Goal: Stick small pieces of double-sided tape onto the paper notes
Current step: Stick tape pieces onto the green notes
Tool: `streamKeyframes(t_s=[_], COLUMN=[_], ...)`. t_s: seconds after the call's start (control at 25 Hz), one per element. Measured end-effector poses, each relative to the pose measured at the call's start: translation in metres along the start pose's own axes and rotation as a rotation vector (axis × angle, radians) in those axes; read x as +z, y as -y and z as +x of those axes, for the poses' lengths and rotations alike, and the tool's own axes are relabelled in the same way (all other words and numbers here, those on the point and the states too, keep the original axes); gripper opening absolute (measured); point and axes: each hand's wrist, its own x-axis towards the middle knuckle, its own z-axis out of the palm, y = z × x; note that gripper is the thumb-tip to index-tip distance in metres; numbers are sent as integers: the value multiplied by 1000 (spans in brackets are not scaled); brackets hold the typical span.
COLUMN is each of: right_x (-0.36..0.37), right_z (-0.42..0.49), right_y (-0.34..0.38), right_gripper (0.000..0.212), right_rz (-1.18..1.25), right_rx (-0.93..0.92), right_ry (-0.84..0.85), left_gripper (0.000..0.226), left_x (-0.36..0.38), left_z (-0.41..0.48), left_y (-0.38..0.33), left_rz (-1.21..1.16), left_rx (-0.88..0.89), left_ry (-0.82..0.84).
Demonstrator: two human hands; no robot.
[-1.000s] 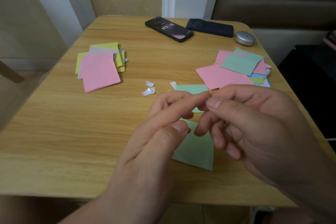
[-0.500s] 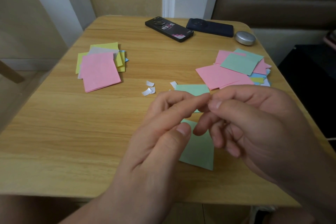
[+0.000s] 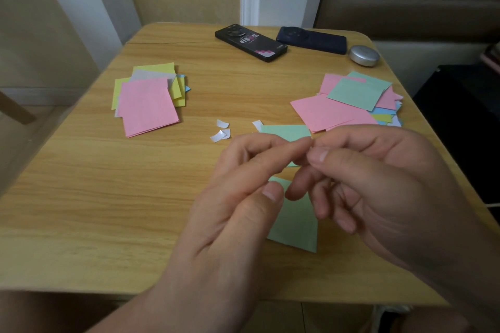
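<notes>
**Step in hand: readying one piece of tape**

Both hands are held over the near part of the light wooden table (image 3: pixel 135 211), toward 5 o'clock. The thumb and forefinger of the right hand (image 3: pixel 384 189) are pressed together in a pinch. The extended forefinger of the left hand (image 3: pixel 238 205) is met at that pinch, and the left thumb is held apart below it. The piece of double-sided tape is judged to be held there, but it is hidden by the fingertips. Whether anything is gripped by the left hand cannot be told.

The pale green square paper note (image 3: pixel 296 224) lies flat directly beneath the hands. A further green paper edge (image 3: pixel 284 132) shows at 12 o'clock of the hands; whether it is a second note cannot be told. Curled white backing scraps (image 3: pixel 220 134) lie at 10 o'clock of the hands.

A pink-topped stack of coloured notes (image 3: pixel 147 108) is placed at 10 o'clock of the table and a loose spread of pink and green notes (image 3: pixel 332 113) at 2 o'clock. A black smartphone (image 3: pixel 251 42), a dark blue smartphone (image 3: pixel 311 39) and a silver oval case (image 3: pixel 364 55) lie at 12 to 1 o'clock, well apart from the work.

**Recommended practice**

1. The liner should be lifted from one corner with a nail.
2. The adhesive should be handled by its edge only.
3. The note should be steadied by a free finger, since light paper is likely to lift with the tape.
4. The piece should be laid one edge first, then pressed flat.
5. The scrap should be dropped with the others, away from the notes.
</notes>
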Motion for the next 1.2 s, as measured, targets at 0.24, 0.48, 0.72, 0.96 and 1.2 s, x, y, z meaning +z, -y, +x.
streamKeyframes(t_s=[0.24,0.48,0.72,0.96,1.2], right_x=[2,2,1,5,5], right_z=[0,0,1,0,0], right_y=[2,2,2,-1,0], right_gripper=[16,19,18,17,19], right_rz=[7,0,-73,-118,48], right_rx=[19,34,12,-58,31], right_ry=[8,2,-33,-86,-21], left_gripper=[54,48,49,45,47], left_x=[0,16,15,16,13], left_z=[3,-24,-22,-18,-17], left_y=[-5,-34,-30,-23,-24], left_rz=[91,390,246,-216,-129], left_rx=[-27,109,34,-151,-102], left_ry=[-16,-63,-57,-77,-68])
